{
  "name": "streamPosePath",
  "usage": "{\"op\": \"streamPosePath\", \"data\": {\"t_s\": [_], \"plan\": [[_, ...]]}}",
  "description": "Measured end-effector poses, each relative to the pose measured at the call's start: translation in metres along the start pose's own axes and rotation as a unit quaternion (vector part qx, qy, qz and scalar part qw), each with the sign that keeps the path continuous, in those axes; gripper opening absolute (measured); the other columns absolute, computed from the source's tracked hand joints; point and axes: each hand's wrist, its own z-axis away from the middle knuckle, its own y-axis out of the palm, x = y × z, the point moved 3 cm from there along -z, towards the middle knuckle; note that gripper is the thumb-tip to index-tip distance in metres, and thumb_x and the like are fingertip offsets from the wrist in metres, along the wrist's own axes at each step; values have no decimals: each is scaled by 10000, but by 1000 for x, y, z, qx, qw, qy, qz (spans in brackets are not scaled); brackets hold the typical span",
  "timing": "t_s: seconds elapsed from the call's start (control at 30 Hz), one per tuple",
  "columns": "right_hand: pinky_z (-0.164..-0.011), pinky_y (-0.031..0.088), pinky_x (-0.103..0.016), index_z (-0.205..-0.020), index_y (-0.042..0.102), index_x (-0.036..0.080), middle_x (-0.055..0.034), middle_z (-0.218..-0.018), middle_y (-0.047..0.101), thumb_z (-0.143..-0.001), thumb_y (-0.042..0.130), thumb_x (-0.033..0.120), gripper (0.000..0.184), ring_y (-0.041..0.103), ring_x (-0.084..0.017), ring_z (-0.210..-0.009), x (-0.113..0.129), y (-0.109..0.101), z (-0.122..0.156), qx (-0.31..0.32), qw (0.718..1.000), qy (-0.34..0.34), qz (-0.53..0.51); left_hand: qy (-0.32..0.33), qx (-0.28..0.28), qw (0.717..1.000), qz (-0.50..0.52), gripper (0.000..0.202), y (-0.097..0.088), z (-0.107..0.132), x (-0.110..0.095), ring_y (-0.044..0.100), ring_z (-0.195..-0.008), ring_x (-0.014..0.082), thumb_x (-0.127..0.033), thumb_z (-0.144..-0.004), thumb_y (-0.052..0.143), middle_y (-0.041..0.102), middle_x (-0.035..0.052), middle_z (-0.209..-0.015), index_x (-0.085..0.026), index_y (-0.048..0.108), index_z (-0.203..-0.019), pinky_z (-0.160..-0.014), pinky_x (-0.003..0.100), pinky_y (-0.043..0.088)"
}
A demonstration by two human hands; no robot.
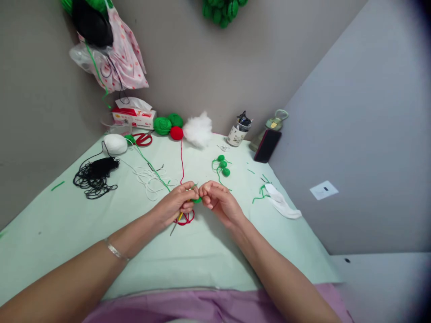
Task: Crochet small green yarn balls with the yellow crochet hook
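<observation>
My left hand [180,202] is closed around a crochet hook [181,216], whose yellow grip and thin metal end stick out below the fingers. Between the two hands shows a small green crochet piece [197,200], mostly covered by fingertips. My right hand [222,202] pinches at this piece, its fingertips nearly touching the left ones. A green yarn strand [153,168] runs from the back left to my left hand. Beneath that hand lies a loose loop of red yarn [186,220], and a red strand leads back to a red yarn ball [176,133].
Small green crochet balls [222,164] lie beyond my right hand. Black yarn [97,172], a white yarn ball [115,144] and red-handled scissors [143,139] are at left. White stuffing [198,130], a cup [238,133] and a phone [268,146] stand behind; white cloth [282,202] lies right.
</observation>
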Motion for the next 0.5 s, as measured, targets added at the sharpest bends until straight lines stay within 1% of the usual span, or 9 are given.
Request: {"op": "streamPosePath", "data": {"t_s": [0.1, 0.2, 0.3, 0.4, 0.5], "plan": [[-474, 302, -210, -653, 615, 177, 14, -704, 579, -750, 774, 335, 244, 398, -57, -510, 6, -3, 2, 12, 1000, 2, -20, -1, 0, 1000, 8, 221, 0, 5, -3, 306, -434, 0, -149, -698, 739, 533, -59, -690, -179, 523, -734, -425, 150, 193], [-493, 340, -220, -674, 640, 176, 12, -695, 589, -776, 790, 352, 252, 431, -67, -513, 5, -8, 0, 26, 999, 4, -19, 1, -1, 1000, 11, 210, 1, 6, -1, 322, -445, 4, -143, -711, 735, 519, -59, -694, -178, 530, -741, -432, 155, 205], [-530, 384, -230, -709, 676, 172, 4, -708, 615, -783, 817, 379, 262, 489, -80, -547, 1, -13, -3, 28, 1000, 1, -8, 14, -1, 1000, 13, 150, 0, 4, 2, 313, -462, 16, -145, -740, 721, 497, -63, -689, -172, 586, -800, -441, 157, 229], [-560, 410, -240, -724, 689, 178, 5, -733, 636, -769, 840, 407, 278, 521, -90, -578, -1, -14, -5, 23, 1000, -10, 4, 27, 4, 1000, 12, 166, -2, 2, 2, 329, -491, 29, -154, -751, 716, 543, -37, -742, -162, 659, -906, -452, 162, 261], [-590, 427, -252, -735, 695, 188, 11, -723, 642, -762, 854, 430, 291, 538, -99, -597, 0, -13, -4, 13, 1000, -21, 19, 37, 6, 999, 6, 154, -3, 3, 0, 354, -516, 37, -207, -769, 742, 565, -18, -776, -151, 684, -900, -463, 170, 284]]}}
